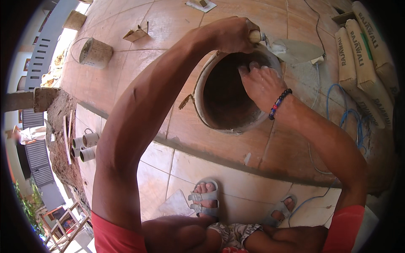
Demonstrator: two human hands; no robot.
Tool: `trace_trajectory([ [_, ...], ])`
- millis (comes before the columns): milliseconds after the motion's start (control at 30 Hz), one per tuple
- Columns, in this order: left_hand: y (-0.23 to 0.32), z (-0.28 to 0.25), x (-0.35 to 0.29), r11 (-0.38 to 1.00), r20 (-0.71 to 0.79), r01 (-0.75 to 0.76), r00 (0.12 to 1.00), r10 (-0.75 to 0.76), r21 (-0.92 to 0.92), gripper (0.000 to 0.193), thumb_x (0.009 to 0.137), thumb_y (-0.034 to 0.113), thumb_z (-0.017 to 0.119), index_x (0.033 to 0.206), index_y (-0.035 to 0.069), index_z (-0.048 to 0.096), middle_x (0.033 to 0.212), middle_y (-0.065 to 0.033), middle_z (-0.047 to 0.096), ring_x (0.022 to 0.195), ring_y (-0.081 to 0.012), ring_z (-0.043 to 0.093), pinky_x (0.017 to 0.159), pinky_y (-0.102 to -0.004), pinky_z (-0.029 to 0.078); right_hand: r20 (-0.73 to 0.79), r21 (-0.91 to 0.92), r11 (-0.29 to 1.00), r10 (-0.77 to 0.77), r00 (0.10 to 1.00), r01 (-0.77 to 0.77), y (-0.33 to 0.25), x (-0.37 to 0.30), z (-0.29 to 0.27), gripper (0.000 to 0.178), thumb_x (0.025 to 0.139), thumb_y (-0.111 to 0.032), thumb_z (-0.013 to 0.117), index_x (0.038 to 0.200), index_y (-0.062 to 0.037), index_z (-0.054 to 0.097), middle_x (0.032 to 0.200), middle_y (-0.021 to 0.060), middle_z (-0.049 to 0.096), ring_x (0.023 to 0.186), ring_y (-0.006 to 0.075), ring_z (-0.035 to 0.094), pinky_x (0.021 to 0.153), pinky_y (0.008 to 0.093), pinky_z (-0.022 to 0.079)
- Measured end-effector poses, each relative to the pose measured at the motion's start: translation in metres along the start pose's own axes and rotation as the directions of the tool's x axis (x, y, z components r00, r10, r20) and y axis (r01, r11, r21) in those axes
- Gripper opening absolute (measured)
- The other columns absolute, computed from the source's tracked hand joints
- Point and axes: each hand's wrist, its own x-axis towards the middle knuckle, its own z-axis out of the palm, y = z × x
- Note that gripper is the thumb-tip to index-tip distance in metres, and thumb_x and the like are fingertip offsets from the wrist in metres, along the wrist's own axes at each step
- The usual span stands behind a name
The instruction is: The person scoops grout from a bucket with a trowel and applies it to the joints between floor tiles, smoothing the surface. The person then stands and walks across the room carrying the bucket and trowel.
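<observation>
Left hand (238, 37): fist wrapped round pale handle of trowel (297, 50); broad blade, whitish and smeared, extends rightward beyond bucket (199, 105). Right hand (265, 84): fingers bent, slightly spread, grey-dusted, at bucket mouth; contact with inner wall, cannot tell. Bucket: round, crusted rim, dark interior; stands near front edge of tiled floor (179, 124). Tiles orange-brown, dusty, partly glossy. Toward right edge: stacked tan sacks (356, 55), looped blue cable (358, 130). Toward left edge: smaller stained pail (98, 55), wire handle.
</observation>
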Motion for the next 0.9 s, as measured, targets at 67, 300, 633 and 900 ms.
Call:
trace_trajectory([
  [67,0.005,0.001,0.005,1.0,0.009,0.024,1.0,-0.024,0.005,0.034,0.071,0.015,0.069,0.103,0.005,0.065,0.084,-0.0152,0.068,0.077,-0.0295,0.066,0.075,-0.0386,0.051,-0.01,-0.019,0.999,0.028,1.0,-0.028,0.003,0.0,0.007,0.015,0.085,-0.009,0.057,0.089,-0.0026,0.07,0.094,0.0163,0.069,0.086,0.0293,0.069,0.073,0.0361,0.058],
  [300,0.005,0.0,0.006,1.0,0.031,0.007,0.999,-0.007,0.022,0.032,0.072,0.016,0.068,0.102,0.005,0.066,0.085,-0.0149,0.069,0.079,-0.0306,0.066,0.076,-0.0391,0.051,0.243,0.095,0.995,-0.045,0.969,0.022,-0.044,-0.02,0.023,0.016,0.084,-0.008,0.057,0.089,-0.0019,0.07,0.088,0.0164,0.069,0.085,0.0289,0.068,0.069,0.0362,0.058],
  [633,-0.002,-0.001,0.001,0.999,-0.003,-0.001,1.0,0.001,0.036,0.036,0.072,0.016,0.068,0.106,0.006,0.065,0.089,-0.015,0.069,0.085,-0.0304,0.066,0.079,-0.039,0.051,0.12,0.027,0.999,0.022,0.993,-0.025,-0.02,-0.002,0.008,0.017,0.085,-0.009,0.057,0.095,-0.002,0.07,0.098,0.0191,0.066,0.086,0.0262,0.069,0.068,0.0331,0.058],
  [900,0.002,0.001,0.006,0.996,-0.001,-0.075,0.997,0.075,0.041,0.032,0.071,0.017,0.069,0.102,0.006,0.066,0.086,-0.014,0.069,0.082,-0.0305,0.067,0.078,-0.0385,0.052,0.248,-0.264,0.939,-0.156,0.956,0.222,-0.067,-0.039,0.043,0.03,0.082,-0.01,0.056,0.109,0.0015,0.063,0.089,0.0164,0.064,0.078,0.0264,0.069,0.063,0.0338,0.057],
])
